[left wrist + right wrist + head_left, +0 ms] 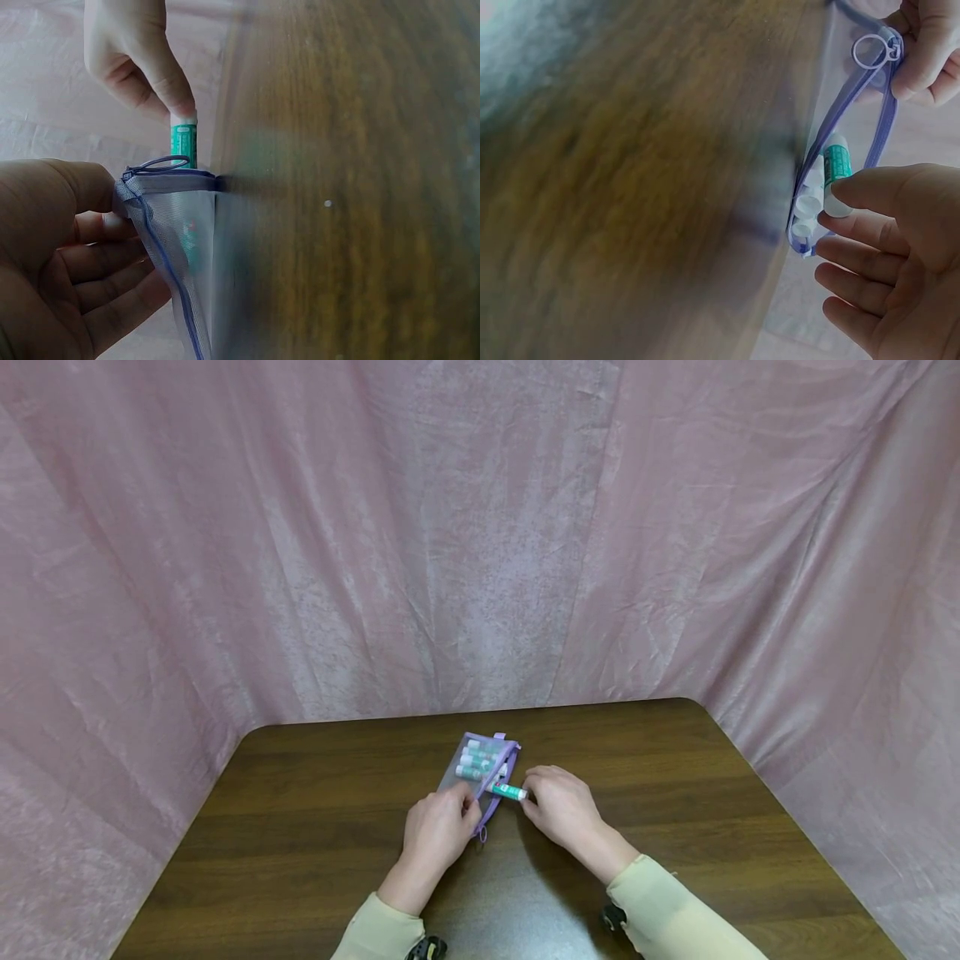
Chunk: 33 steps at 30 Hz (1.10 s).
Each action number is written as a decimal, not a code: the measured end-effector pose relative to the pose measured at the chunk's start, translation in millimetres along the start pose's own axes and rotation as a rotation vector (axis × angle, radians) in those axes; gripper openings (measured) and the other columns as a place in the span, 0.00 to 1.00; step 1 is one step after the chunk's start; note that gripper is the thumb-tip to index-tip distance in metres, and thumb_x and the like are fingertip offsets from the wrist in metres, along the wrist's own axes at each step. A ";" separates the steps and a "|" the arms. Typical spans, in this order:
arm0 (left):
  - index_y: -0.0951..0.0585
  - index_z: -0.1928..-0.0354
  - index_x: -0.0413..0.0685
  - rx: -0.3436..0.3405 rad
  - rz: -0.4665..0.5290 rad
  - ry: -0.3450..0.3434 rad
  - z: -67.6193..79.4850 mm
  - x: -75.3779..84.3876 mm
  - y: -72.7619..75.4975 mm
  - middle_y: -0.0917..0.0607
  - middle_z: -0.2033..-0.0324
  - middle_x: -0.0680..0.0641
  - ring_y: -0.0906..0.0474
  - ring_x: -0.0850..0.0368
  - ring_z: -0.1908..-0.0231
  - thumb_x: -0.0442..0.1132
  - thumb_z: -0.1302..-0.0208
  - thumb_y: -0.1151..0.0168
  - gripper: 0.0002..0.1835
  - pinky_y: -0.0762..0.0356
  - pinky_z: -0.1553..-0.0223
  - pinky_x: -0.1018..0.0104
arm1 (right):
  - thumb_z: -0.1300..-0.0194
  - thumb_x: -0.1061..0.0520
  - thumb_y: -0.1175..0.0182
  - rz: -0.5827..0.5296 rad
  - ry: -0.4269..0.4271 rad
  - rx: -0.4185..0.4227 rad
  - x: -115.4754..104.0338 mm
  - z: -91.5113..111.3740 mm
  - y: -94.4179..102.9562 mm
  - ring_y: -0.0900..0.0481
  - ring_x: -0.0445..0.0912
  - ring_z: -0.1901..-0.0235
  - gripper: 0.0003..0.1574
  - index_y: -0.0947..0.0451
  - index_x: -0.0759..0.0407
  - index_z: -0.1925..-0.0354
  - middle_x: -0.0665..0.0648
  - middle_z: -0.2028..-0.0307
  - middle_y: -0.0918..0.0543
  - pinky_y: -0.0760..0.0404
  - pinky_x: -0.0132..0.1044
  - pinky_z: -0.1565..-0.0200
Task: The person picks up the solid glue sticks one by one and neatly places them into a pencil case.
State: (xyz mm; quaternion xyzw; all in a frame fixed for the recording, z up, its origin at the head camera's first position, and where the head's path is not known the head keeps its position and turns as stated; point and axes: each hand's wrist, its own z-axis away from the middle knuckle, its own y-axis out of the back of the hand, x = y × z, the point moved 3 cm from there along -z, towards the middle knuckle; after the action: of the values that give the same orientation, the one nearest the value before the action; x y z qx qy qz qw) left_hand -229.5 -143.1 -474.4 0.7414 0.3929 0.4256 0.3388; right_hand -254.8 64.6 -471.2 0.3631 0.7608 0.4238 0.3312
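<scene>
A purple-edged mesh zip pouch (453,775) lies on the table with its zipped side open toward the right. Several green-and-white glue sticks (480,761) show through its mesh. My left hand (438,828) pinches the pouch's near edge between thumb and fingers, close to the zip pull (894,52). One glue stick (510,792) juts partway out of the opening, its other part inside the mesh. With thumb and index finger, my right hand (564,806) pinches the white outer end of that stick. The other right fingers (851,289) are spread loosely in the right wrist view.
The brown wood-grain table (315,793) has rounded far corners. Behind it and along the sides hangs a pink velvety curtain (480,543). A dark device strap shows at each wrist, below the pale sleeves (675,906).
</scene>
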 end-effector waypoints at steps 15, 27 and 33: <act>0.23 0.74 0.55 0.019 -0.001 -0.017 0.4 1.7 2.0 0.30 0.84 0.59 0.39 0.63 0.84 0.37 0.34 0.26 0.15 0.39 0.82 0.63 | 0.41 0.60 0.21 -0.003 0.008 0.000 -7.4 -12.7 -10.6 0.11 0.53 0.54 0.09 0.14 0.55 0.70 0.53 0.54 0.09 0.14 0.50 0.53; 0.22 0.74 0.55 0.022 -0.006 -0.022 0.5 1.3 1.3 0.29 0.84 0.58 0.38 0.63 0.84 0.37 0.34 0.26 0.14 0.39 0.82 0.62 | 0.39 0.59 0.22 0.014 -0.003 -0.007 -8.2 -20.7 -18.2 0.12 0.51 0.61 0.13 0.17 0.52 0.73 0.49 0.63 0.11 0.16 0.49 0.61; 0.23 0.73 0.54 0.003 -0.004 -0.012 -0.6 0.7 0.8 0.30 0.84 0.58 0.38 0.62 0.84 0.38 0.33 0.27 0.14 0.39 0.82 0.63 | 0.38 0.58 0.21 0.025 -0.009 -0.001 -8.1 -23.3 -20.9 0.12 0.51 0.62 0.14 0.18 0.51 0.73 0.49 0.66 0.13 0.16 0.49 0.62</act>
State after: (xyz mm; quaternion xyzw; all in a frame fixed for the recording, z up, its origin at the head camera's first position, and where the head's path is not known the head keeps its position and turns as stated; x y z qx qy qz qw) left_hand -229.5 -142.7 -473.3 0.7437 0.3930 0.4201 0.3407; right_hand -275.2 40.6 -478.3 0.3742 0.7544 0.4269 0.3294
